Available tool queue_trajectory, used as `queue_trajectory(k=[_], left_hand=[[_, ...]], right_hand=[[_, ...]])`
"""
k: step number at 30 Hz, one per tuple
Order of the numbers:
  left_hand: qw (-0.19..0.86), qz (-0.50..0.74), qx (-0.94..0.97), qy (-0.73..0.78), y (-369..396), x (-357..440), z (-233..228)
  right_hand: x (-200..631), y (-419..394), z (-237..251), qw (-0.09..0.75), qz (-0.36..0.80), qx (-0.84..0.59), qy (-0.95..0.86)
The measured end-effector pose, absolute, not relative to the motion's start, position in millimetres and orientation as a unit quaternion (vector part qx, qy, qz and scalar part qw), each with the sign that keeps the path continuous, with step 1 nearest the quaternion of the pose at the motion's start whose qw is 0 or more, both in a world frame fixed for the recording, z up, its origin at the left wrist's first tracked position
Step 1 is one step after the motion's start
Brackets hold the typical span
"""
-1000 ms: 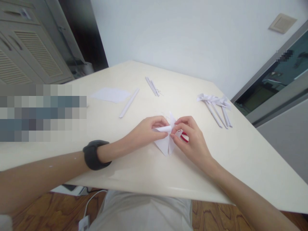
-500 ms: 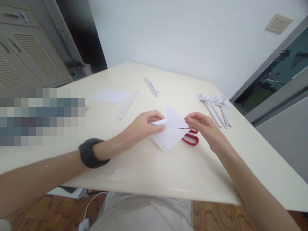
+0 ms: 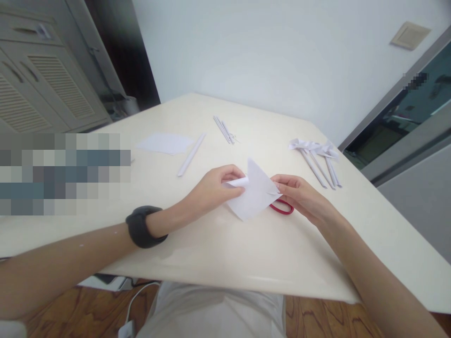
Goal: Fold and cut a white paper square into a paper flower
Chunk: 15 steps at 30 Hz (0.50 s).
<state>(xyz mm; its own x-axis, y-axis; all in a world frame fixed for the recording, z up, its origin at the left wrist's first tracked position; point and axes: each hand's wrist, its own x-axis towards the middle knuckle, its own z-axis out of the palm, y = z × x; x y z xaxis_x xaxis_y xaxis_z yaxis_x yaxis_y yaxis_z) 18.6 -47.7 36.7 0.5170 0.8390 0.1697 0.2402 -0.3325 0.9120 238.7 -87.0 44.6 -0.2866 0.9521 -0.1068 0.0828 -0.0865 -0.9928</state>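
Observation:
A white sheet of paper (image 3: pixel 252 199), cut and partly curled over, is held between my two hands above the table. My left hand (image 3: pixel 223 188), below a black wristband, pinches its left side where one flap bends inward. At the opposite corner, my right hand (image 3: pixel 294 192) grips the paper's pointed tip between thumb and fingers. Beneath that corner lie red-handled scissors (image 3: pixel 283 207), their blades hidden by the paper and hand.
On the white table (image 3: pixel 218 253), flat paper sheets (image 3: pixel 165 143) and a rolled paper tube (image 3: pixel 191 155) lie left. Several thin paper sticks (image 3: pixel 222 129) are further back. Finished paper pinwheels (image 3: pixel 313 149) on sticks rest right. A wall stands behind.
My right hand has brought the paper's cut edges together at the tip, so the slit no longer gapes. The right fingers now cover more of the scissors. The view has shifted slightly.

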Motion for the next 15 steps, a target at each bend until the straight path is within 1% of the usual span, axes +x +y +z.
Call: queue_trajectory(k=[7,12,15], left_hand=[[0.438,0.339,0.754,0.355,-49.7,19.3,37.7],[0.438,0.344,0.75,0.357,-50.1,20.0,37.8],[0.434,0.346,0.751,0.357,-49.8,20.0,37.6]], right_hand=[[236.8,-89.7,48.5,0.358,0.598,-0.424,-0.578],[232.6,-91.8,52.1,0.335,0.581,-0.429,-0.605],[230.8,-93.2,52.9,0.346,0.553,-0.444,-0.614]])
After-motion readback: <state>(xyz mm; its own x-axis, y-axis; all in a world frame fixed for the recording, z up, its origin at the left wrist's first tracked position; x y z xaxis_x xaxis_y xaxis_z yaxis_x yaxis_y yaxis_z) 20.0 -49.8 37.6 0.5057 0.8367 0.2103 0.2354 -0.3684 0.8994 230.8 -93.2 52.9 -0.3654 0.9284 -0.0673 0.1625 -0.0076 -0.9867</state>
